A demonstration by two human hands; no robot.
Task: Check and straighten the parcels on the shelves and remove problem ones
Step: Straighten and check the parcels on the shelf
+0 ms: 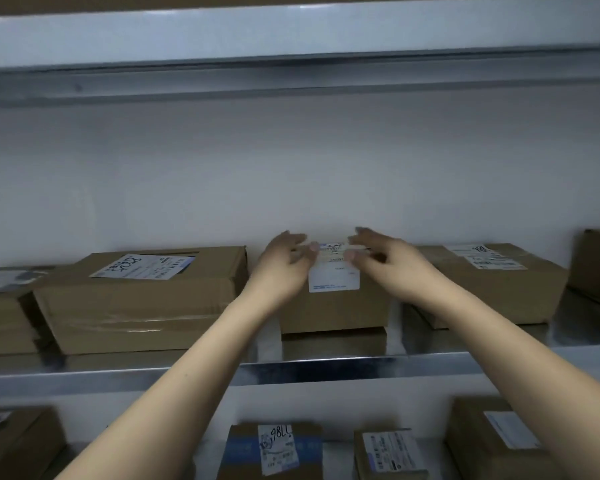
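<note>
A small brown cardboard parcel (pixel 333 310) with a white label over its front top edge stands in the middle of the metal shelf (pixel 326 370). My left hand (pixel 284 265) lies against the parcel's top left side, fingers loosely bent, thumb on the top. My right hand (pixel 383 259) lies over its top right side, fingers loosely bent on the label. The back of the parcel is hidden behind both hands.
A larger labelled box (pixel 142 299) sits tilted to the left, another box (pixel 0 317) at the far left. Two boxes (pixel 492 282) stand on the right. The lower shelf holds several parcels, one marked 1786 (pixel 278 448). Another shelf (pixel 291 36) runs overhead.
</note>
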